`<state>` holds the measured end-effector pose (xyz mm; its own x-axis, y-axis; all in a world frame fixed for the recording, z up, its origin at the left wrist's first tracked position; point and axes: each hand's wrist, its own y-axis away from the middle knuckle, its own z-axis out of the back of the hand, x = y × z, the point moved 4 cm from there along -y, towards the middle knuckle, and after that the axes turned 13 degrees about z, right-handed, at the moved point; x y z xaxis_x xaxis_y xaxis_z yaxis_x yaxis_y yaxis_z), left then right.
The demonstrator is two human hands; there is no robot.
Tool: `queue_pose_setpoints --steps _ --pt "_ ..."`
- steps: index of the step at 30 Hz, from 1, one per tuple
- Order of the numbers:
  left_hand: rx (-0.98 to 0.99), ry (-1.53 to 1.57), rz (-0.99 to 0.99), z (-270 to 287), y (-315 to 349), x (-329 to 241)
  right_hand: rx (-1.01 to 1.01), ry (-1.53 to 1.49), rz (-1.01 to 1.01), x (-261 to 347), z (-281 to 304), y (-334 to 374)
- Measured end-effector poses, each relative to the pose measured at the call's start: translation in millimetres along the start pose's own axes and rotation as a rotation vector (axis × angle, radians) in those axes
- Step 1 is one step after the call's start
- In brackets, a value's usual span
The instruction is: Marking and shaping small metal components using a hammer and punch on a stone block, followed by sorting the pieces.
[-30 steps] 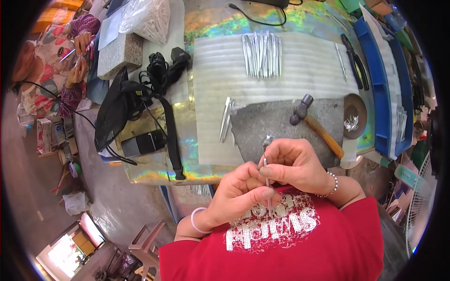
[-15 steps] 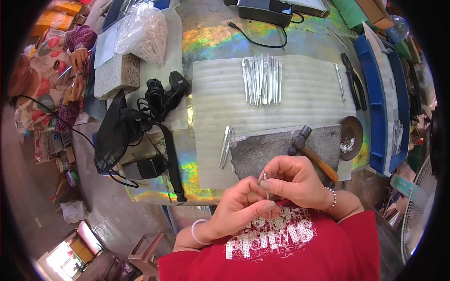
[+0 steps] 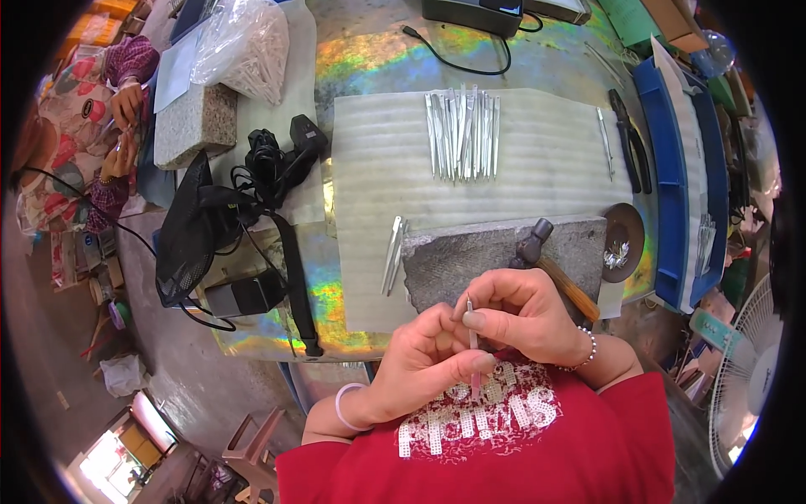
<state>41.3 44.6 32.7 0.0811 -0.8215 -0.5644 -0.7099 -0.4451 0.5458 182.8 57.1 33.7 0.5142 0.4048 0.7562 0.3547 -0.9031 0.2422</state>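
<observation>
Silvery rod (image 3: pixel 473 339) between both hands' fingers (image 3: pixel 505 287)

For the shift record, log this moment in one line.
left hand: holds thin silvery rod | right hand: pinches same rod | ahead: grey block, hammer on it

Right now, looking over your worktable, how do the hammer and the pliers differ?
The hammer has a brown wooden handle, while the pliers look dark all over. The hammer lies on the grey stone slab; the pliers lie away from it, beside the blue tray. The hammer slants clearly across the view, whereas the pliers run closer to upright in the picture. Both are lying down, and neither is being held.
</observation>
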Motion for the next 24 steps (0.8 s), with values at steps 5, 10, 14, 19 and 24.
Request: queue_pose_setpoints --steps 5,10,14,19,24 --pt "0.041 0.065 0.030 4 0 8 -0.032 0.039 -0.046 -3 0 1" --pt "0.084 0.025 0.016 6 0 13 -0.060 0.081 -0.008 -4 -2 3" --pt "0.097 0.021 0.022 7 1 14 -0.057 0.109 0.007 -6 -6 4" --pt "0.093 0.035 0.042 6 3 16 -0.048 0.155 0.016 -4 -8 4" --pt "0.094 0.052 0.081 6 3 17 -0.026 0.191 -0.073 1 -10 2"
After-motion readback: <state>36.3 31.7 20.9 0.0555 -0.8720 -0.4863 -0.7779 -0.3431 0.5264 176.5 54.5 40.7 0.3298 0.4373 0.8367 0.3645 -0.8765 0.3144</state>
